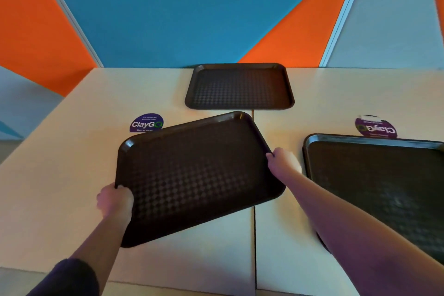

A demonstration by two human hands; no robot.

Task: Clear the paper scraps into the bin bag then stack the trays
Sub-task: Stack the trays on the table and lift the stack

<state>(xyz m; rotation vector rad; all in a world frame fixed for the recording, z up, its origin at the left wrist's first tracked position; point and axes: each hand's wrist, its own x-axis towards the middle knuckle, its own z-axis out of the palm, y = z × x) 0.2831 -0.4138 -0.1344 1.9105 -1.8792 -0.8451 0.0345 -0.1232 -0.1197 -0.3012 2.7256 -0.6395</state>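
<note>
I hold a dark brown tray (197,175) over the middle of the cream table, turned askew. My left hand (115,200) grips its left edge, thumb on the rim. My right hand (282,160) grips its right edge. A second dark tray (240,86) lies flat at the far side of the table against the wall. A third dark tray (374,187) lies on the right, partly hidden by my right forearm. No paper scraps or bin bag are in view.
Two cream tables (72,151) meet at a seam down the middle. A round purple sticker (147,123) sits left of the held tray and another purple sticker (374,127) behind the right tray. An orange and blue wall (168,7) closes the far side.
</note>
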